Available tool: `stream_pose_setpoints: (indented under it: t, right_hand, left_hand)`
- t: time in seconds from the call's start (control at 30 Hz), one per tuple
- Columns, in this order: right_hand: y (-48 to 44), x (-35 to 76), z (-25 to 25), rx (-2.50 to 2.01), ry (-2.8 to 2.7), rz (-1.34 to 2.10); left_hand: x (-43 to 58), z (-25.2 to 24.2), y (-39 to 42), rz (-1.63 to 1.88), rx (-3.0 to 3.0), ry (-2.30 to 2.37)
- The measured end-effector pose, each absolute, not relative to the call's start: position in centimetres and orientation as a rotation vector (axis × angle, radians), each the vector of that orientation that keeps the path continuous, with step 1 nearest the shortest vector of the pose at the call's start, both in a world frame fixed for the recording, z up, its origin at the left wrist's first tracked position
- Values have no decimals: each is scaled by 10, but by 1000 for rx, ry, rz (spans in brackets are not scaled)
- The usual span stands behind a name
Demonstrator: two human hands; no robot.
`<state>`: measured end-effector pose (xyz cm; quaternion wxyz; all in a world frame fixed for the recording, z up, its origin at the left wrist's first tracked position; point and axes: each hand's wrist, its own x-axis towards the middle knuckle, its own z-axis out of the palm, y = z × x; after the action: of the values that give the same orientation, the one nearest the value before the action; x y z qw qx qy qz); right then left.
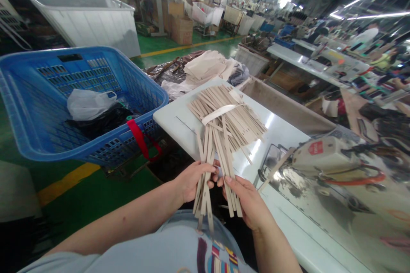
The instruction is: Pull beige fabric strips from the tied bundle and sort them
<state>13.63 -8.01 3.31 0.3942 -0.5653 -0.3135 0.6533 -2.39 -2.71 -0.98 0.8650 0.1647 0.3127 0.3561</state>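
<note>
My left hand [199, 181] is closed round a loose bunch of beige fabric strips [205, 187], whose near ends hang over my lap. Its partner, my right hand [238, 194], grips a smaller bunch of the same strips [228, 166] with the thumb on top. Both bunches reach up toward a wide pile of strips [237, 123] on the white table [173, 115]. Across that pile lies a pale band [221, 113]. Some fingertips are hidden behind the strips.
To the right stands a sewing machine [326, 158], with one strip [277, 169] leaning by it. A blue basket [28, 145] holding plastic bags is at the left, a red strap [139, 138] on its rim. Folded beige cloth [208, 66] lies beyond the table. People work farther back.
</note>
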Motion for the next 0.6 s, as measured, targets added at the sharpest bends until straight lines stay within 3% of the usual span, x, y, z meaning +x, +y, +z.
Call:
stream_pose_setpoints:
  t: [0.23,0.6]
  right_hand:
    - [-83,136,27,-1363,-928,1773]
    - [-81,140,27,-1527,-1196,1619]
  left_hand:
    - [-18,-9,-31,735,475,736]
    - [-22,-11,-30,727,382,648]
